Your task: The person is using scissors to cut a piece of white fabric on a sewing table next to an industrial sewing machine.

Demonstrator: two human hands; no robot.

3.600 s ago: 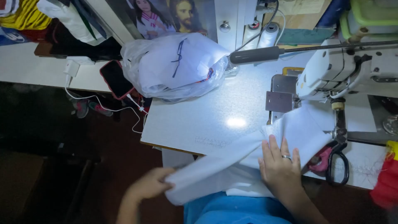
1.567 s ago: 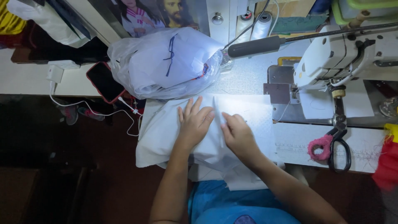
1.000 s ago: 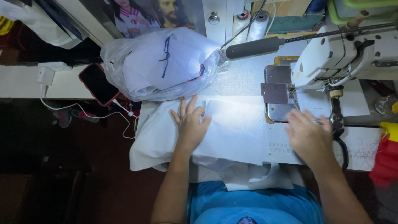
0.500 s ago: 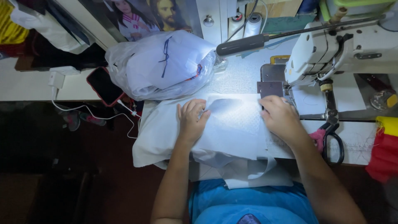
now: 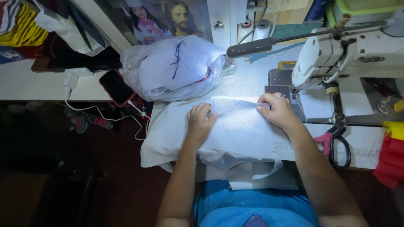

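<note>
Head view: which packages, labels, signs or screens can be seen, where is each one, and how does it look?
Clear plastic bag stuffed with white cloth: behind the left hand, rounded, crinkled.
Dark phone in a red case: left of the bag, on the table edge, screen black, white cable attached.
Two printed portrait pictures: upright behind the bag, rectangular, colourful.

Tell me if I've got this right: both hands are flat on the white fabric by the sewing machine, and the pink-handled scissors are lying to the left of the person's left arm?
Not quite. The head view shows the scissors lying right of the right arm, under the sewing machine. The left hand and right hand do rest on the white fabric.
</note>
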